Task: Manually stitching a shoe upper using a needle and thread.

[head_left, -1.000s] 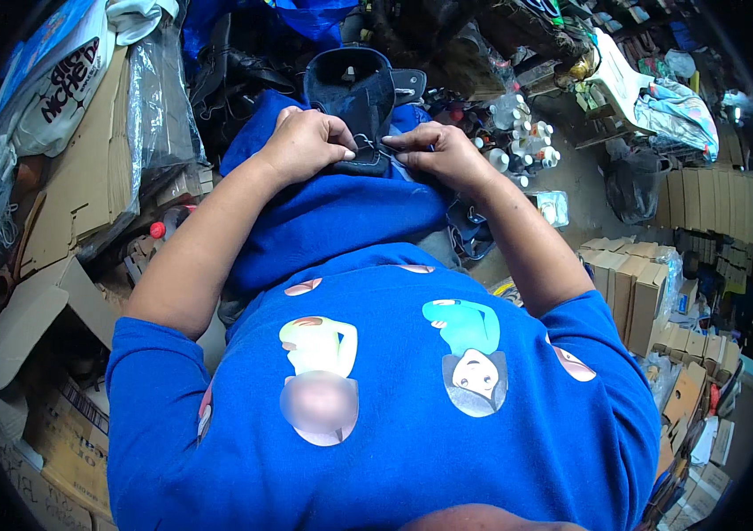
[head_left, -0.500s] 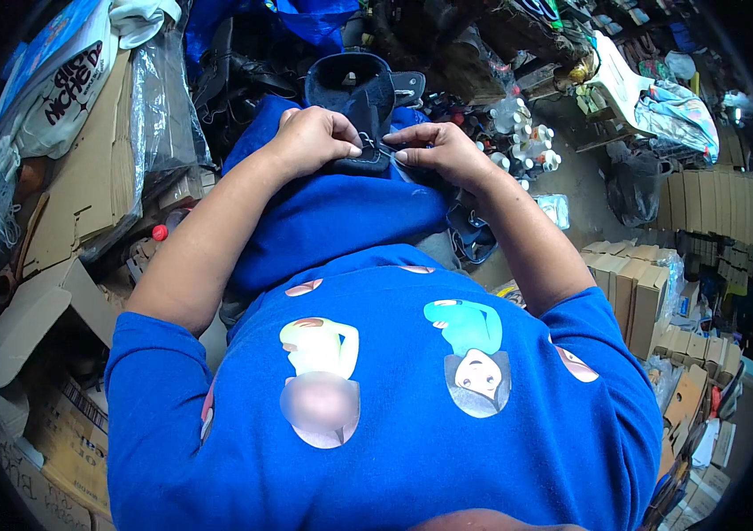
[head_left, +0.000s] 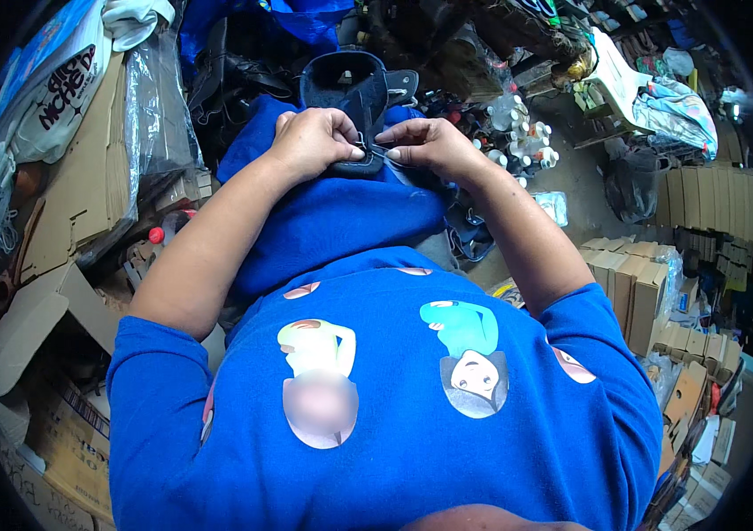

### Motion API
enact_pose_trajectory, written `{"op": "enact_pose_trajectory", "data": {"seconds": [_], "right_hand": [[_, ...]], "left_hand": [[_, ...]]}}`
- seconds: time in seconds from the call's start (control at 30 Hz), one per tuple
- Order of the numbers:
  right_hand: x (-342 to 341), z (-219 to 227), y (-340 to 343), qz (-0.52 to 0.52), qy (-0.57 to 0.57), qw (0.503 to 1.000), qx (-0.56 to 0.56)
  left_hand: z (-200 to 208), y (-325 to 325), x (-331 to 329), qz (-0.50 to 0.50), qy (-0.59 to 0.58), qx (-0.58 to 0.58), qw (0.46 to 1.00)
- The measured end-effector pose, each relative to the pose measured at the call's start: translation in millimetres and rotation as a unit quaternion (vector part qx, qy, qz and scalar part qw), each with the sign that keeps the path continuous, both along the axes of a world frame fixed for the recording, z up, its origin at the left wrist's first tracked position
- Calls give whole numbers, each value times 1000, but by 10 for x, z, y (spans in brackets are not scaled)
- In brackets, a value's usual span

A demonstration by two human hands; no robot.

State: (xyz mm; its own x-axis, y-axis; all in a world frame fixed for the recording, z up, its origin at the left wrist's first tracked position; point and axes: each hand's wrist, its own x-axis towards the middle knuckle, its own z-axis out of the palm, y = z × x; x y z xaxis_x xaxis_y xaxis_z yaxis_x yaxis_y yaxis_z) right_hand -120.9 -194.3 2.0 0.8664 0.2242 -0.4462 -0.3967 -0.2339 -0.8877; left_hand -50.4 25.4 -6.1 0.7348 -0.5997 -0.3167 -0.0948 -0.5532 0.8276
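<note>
On my lap, over blue cloth (head_left: 332,212), lies a black leather piece (head_left: 344,67) with a rounded open end at the far side and a short side strap (head_left: 401,86). Pale stitching runs along its near edge. My left hand (head_left: 319,142) is closed, thumb and forefinger pinching that edge. Just to its right, my right hand (head_left: 430,149) is closed in a pinch on a thin thread that meets the leather between both hands. Whether a needle is there too is too small to tell.
Flattened cardboard (head_left: 84,168) and plastic wrap stand at my left, with a torn carton (head_left: 36,327) below. To the right are several small bottles (head_left: 522,142), a white plastic chair (head_left: 611,80) with cloth on it, a black bag (head_left: 633,181) and stacked cardboard pieces (head_left: 624,279).
Both hands hold nearly the same place on the leather. My right fingertips have come slightly closer to my left ones. The whole view has shifted a little.
</note>
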Motion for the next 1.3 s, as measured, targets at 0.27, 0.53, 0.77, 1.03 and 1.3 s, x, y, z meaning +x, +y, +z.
{"op": "enact_pose_trajectory", "data": {"seconds": [0.27, 0.53, 0.77, 1.03, 1.3], "right_hand": [[-2, -76, 120, -29, -44, 998, 17], [108, 109, 19, -5, -33, 998, -52], [17, 11, -150, -9, -58, 997, -48], [-166, 112, -300, -13, 39, 996, -74], [-240, 279, -344, 99, -136, 967, -193]], "left_hand": [[-122, -44, 16, -49, -30, 11, 998], [218, 57, 27, -117, -269, 81, 953], [174, 90, -40, -97, -111, 50, 988], [156, -28, -19, -123, -128, 23, 984], [238, -130, -57, -99, -109, 47, 988]]}}
